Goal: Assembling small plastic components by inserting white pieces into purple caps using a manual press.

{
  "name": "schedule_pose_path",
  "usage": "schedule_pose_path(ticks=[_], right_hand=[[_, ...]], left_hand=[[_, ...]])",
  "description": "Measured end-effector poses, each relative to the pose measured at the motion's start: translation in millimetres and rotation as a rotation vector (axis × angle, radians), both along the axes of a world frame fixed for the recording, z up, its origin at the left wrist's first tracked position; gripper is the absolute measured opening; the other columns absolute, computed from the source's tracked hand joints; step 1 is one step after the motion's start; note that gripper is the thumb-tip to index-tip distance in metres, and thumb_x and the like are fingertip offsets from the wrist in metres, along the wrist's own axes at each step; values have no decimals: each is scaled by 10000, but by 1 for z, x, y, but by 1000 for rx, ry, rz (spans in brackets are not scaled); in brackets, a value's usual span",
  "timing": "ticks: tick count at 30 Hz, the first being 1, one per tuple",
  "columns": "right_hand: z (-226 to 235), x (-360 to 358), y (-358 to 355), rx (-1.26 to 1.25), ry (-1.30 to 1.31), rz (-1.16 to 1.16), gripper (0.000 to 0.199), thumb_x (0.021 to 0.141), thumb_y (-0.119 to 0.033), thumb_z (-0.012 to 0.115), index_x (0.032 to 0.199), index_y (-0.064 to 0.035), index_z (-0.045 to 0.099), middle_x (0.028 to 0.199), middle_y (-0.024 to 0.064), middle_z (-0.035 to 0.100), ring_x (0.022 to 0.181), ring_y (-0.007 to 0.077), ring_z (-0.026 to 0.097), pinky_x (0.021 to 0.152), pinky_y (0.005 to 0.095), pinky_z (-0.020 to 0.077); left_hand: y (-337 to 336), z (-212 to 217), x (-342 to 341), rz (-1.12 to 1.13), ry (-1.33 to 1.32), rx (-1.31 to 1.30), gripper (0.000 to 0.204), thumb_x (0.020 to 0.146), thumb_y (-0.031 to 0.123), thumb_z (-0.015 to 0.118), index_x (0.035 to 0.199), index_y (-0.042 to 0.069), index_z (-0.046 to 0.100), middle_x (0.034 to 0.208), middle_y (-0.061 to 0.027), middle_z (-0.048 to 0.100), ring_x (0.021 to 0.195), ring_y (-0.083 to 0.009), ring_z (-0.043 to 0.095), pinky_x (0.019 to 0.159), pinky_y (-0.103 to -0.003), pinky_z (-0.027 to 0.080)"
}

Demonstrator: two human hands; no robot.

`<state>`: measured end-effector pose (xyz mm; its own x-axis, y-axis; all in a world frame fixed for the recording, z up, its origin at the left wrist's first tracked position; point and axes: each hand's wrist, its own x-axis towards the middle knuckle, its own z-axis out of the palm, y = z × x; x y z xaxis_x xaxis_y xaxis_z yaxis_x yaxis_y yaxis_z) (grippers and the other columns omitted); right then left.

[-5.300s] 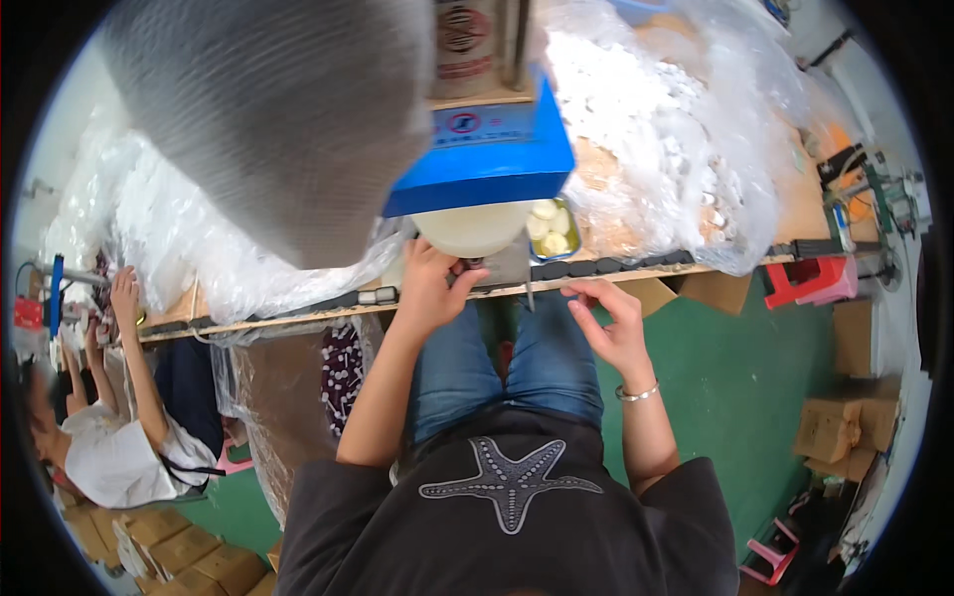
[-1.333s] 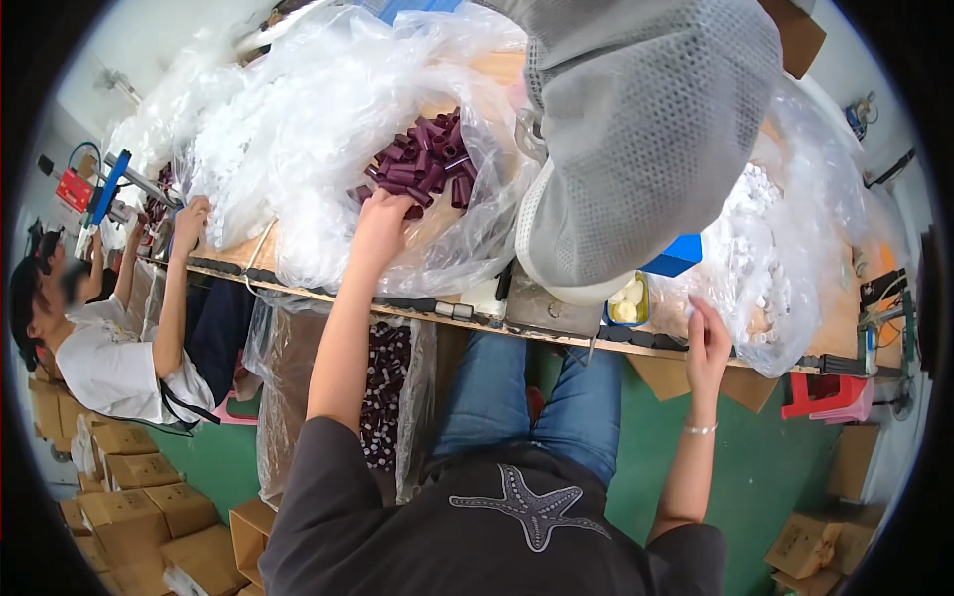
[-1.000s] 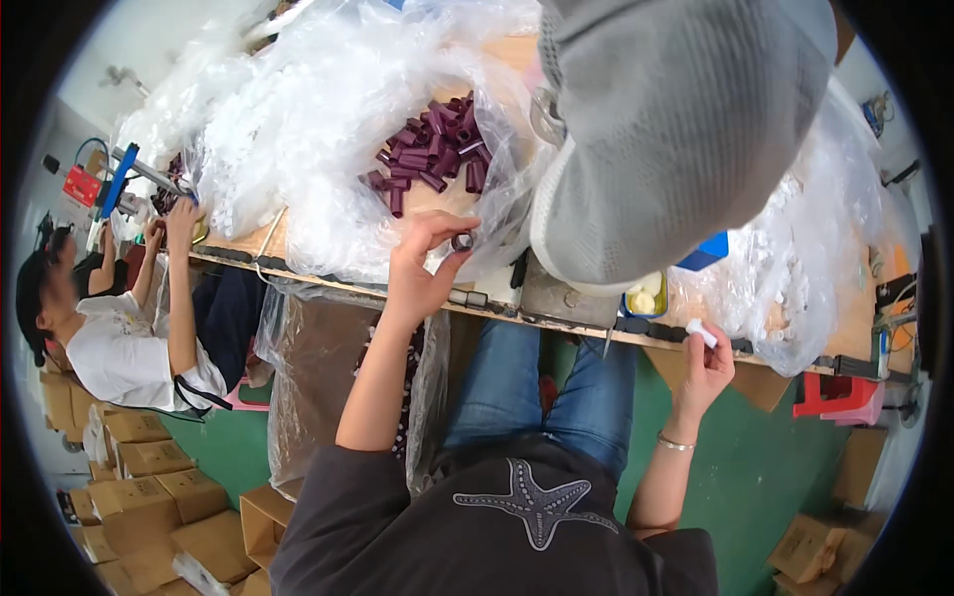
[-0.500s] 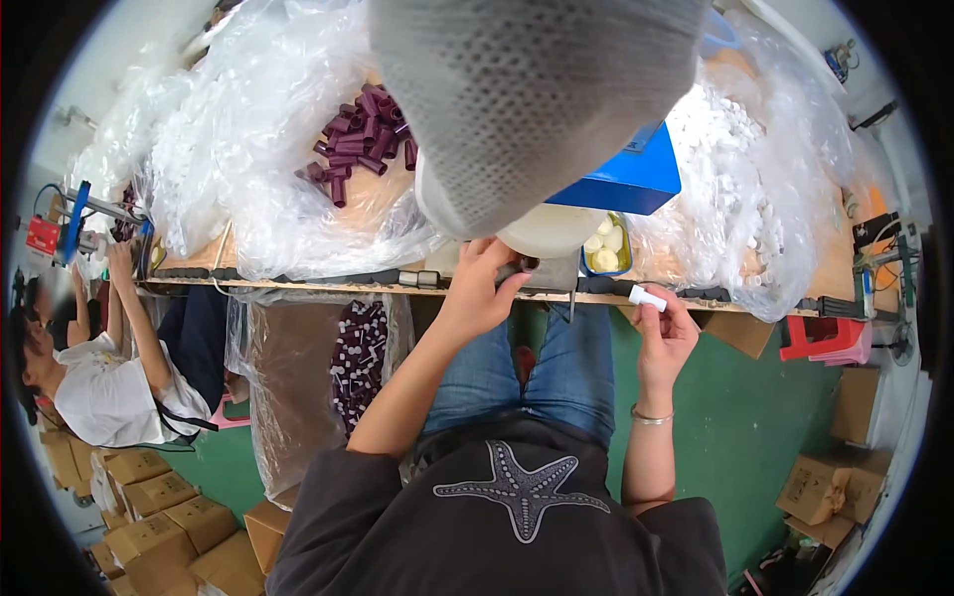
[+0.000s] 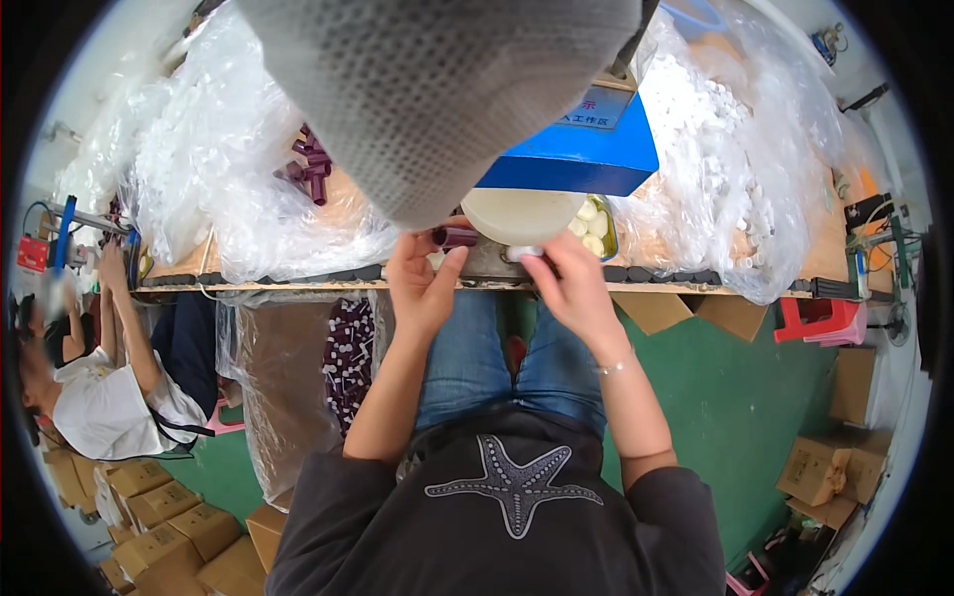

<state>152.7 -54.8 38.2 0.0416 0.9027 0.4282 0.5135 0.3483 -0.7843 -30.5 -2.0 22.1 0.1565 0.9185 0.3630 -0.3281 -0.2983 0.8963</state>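
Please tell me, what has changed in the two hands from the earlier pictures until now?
The left hand left the pile of dark purple tubes and now holds one purple tube at the table edge. The right hand, holding a small white piece, moved in to meet it. The person remains seated.

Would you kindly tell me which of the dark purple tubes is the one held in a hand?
The dark purple tube pinched in the left hand at the bench edge; the other purple tubes lie in plastic bags further left.
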Motion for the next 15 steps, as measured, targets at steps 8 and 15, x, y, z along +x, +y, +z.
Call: schedule_pose_path(ticks=[8, 15], right_hand=[[-14, -3, 17, 48, -313, 61, 137, 843, -86, 653, 944, -16, 590, 858, 170, 593, 757, 371, 606, 651, 439, 486], [-11, -1, 11, 20, -385, 27, 153, 820, -90, 676, 920, -17, 587, 845, 144, 591, 763, 349, 609, 635, 424, 496]], left_hand=[[-13, 5, -13, -43, 41, 10, 350, 860, -94, 596, 1190, -48, 490, 1187, -189, 613, 1058, -168, 594, 960, -288, 442], [-8, -5, -1, -52, 114, 49, 390, 846, -129, 587, 1216, -73, 479, 1157, -129, 599, 1079, -150, 572, 929, -268, 450]])
